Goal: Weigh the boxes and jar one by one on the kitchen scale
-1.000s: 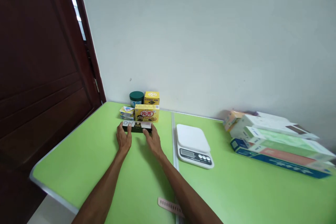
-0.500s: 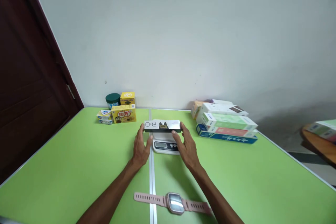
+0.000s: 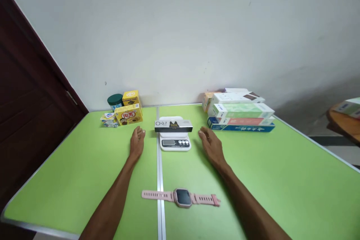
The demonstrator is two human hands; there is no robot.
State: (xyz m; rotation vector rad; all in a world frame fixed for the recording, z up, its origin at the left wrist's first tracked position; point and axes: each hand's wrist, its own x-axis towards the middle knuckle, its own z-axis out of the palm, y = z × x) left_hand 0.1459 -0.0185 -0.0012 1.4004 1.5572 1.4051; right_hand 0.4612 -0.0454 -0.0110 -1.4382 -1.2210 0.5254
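A narrow black-and-white box [image 3: 173,126] lies crosswise on the white kitchen scale [image 3: 176,149], its ends jutting past the platform. To the left of the scale, my left hand [image 3: 137,142] rests loosely curled, with nothing in it. My right hand [image 3: 211,145] is on the other side, fingers also curled in and no object held. Neither hand touches the box. Closer to me, a smartwatch with a pink strap [image 3: 182,197] is laid out flat across the table seam.
At the back left stand yellow boxes [image 3: 128,114], a small carton [image 3: 109,120] and a green-lidded jar [image 3: 115,101]. Several stacked boxes [image 3: 242,110] sit at the back right by the wall. The green table [image 3: 84,180] has a metal seam. Another box [image 3: 348,108] lies on a wooden surface at far right.
Both hands have let go of the black-and-white box and moved apart to either side. The box now rests on the scale. The view has shifted slightly.
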